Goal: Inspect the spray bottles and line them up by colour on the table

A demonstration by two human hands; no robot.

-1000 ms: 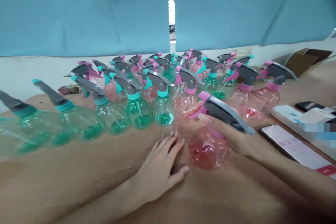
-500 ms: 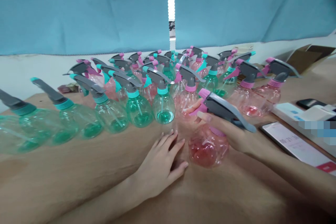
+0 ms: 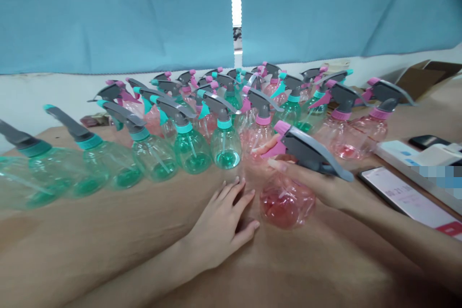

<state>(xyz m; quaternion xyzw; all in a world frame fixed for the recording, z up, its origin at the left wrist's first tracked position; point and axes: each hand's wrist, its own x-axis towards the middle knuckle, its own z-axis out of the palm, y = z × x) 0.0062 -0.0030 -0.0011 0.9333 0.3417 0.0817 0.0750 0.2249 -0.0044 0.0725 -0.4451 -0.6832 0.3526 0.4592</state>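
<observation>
A pink spray bottle (image 3: 287,204) with a grey and pink trigger head is upright in front of me. My right hand (image 3: 306,173) is closed around its neck, with fingers at the pink trigger; part of the collar is hidden behind the hand. My left hand (image 3: 227,219) lies flat on the wooden table (image 3: 126,245), fingers stretched, just left of the bottle and holding nothing. A green spray bottle (image 3: 226,147) stands beyond my left fingertips, and another pink spray bottle (image 3: 263,127) stands behind the held one.
Several green spray bottles (image 3: 193,151) form a row to the left, with more pink and green ones behind. On the right lie a phone (image 3: 400,192), a white box (image 3: 397,151) and a dark object (image 3: 428,142). A cardboard box (image 3: 422,77) stands at the back right.
The view has shifted very slightly. Both hands and the held spray bottle keep nearly the same places; the bottle's trigger appears little changed.
</observation>
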